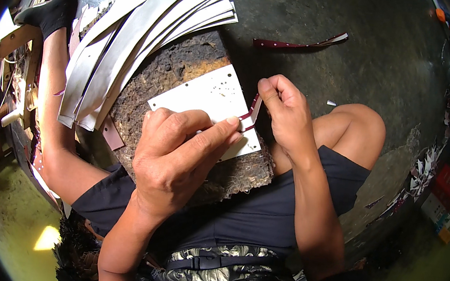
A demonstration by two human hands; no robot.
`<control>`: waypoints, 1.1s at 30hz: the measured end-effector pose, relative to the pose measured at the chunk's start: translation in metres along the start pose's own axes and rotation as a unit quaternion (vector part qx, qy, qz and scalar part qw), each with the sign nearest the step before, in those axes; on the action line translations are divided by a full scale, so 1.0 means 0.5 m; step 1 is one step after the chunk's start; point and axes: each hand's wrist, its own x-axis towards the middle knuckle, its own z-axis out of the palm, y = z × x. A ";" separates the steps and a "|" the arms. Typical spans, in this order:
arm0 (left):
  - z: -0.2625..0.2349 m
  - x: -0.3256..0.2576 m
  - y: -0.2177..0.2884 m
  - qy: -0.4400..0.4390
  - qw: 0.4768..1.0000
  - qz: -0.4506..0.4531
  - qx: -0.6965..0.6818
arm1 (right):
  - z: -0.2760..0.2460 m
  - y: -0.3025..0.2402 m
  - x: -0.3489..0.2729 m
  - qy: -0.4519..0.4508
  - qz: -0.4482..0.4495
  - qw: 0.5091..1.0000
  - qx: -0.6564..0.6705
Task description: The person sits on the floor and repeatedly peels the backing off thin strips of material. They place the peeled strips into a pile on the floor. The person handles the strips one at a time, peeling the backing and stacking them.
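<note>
A narrow dark red strip with white dots and a pale underside is bent over the right part of a white sheet. The sheet, with small dark holes or spots, lies on a rough, dark block. My left hand rests over the sheet, fingers curled, its forefinger tip on the strip's lower end. My right hand is closed, thumb and forefinger pinching the strip's upper end just off the sheet's right edge. The left fingers hide part of the sheet and perhaps some of the strip.
Long whitish strips are piled across the block's far left side. Another dark red dotted strip lies on the grey floor beyond. My bent legs flank the block. Scraps and a red box are at the right.
</note>
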 end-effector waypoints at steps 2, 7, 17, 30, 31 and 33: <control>-0.001 0.000 0.000 -0.002 1.000 -0.003 -0.005 | 0.001 0.003 0.005 0.010 -0.009 1.000 -0.027; 0.000 0.000 0.000 0.000 1.000 -0.005 -0.008 | 0.005 0.009 0.016 0.033 0.001 0.998 -0.056; -0.001 0.003 -0.001 0.001 1.000 0.002 -0.005 | 0.008 0.013 0.041 0.076 0.018 0.979 -0.188; 0.000 0.005 -0.002 0.005 1.000 0.011 -0.001 | 0.012 0.030 0.070 0.118 -0.031 0.929 -0.349; 0.000 0.005 -0.002 0.005 1.000 0.008 -0.002 | 0.011 0.033 0.074 0.118 -0.027 0.924 -0.362; 0.000 0.004 -0.003 0.005 1.000 0.009 0.001 | 0.009 0.039 0.083 0.130 -0.015 0.914 -0.384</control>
